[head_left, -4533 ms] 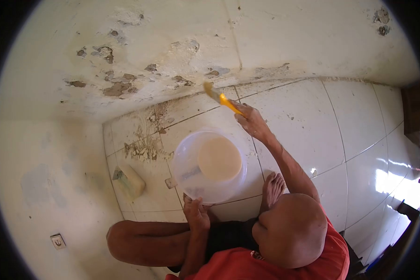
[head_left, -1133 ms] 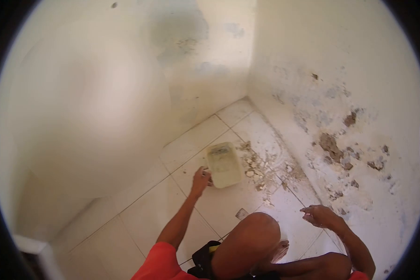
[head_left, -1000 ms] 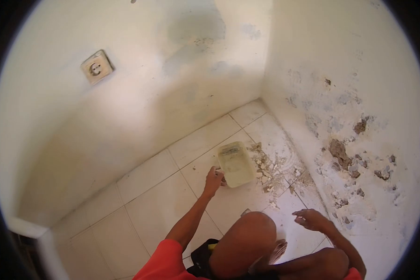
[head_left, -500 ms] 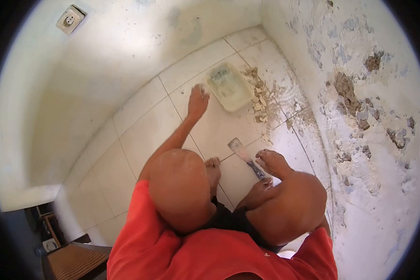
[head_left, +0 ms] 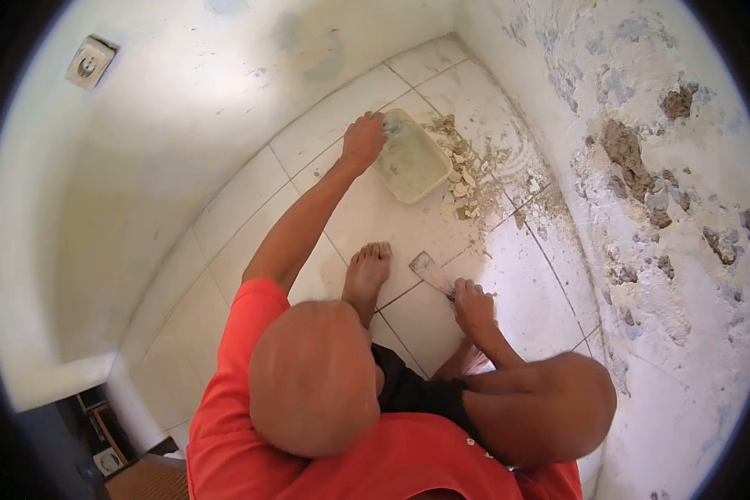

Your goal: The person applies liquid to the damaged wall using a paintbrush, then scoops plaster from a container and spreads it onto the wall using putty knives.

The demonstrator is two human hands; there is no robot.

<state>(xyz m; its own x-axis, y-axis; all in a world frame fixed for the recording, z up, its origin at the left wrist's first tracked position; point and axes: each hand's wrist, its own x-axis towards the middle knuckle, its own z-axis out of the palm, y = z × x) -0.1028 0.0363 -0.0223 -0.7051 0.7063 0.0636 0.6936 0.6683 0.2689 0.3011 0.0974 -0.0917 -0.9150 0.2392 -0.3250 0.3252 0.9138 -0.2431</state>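
Observation:
My left hand (head_left: 365, 142) is at the far left corner of a shallow, pale plastic tray (head_left: 432, 179), its fingers curled over the rim. Inside the tray is a whitish residue, with a dark patch close to my fingers. On the tiles nearer to me lies a scraper (head_left: 429, 268), its flat, stained blade pointing away to the left. My right hand (head_left: 475, 307) is closed around the scraper's handle, which is mostly hidden beneath it.
Broken plaster (head_left: 467, 183) and dust lie right of the tray, along the wall. The right wall (head_left: 658, 275) has peeling paint and gouged patches. A socket (head_left: 90, 62) is on the left wall. My bare foot (head_left: 368, 271) stands on the tiles between both hands.
My left hand has moved forward and right, from beside the tray onto its rim. My right hand has come left onto the scraper's handle. My left foot now shows further forward.

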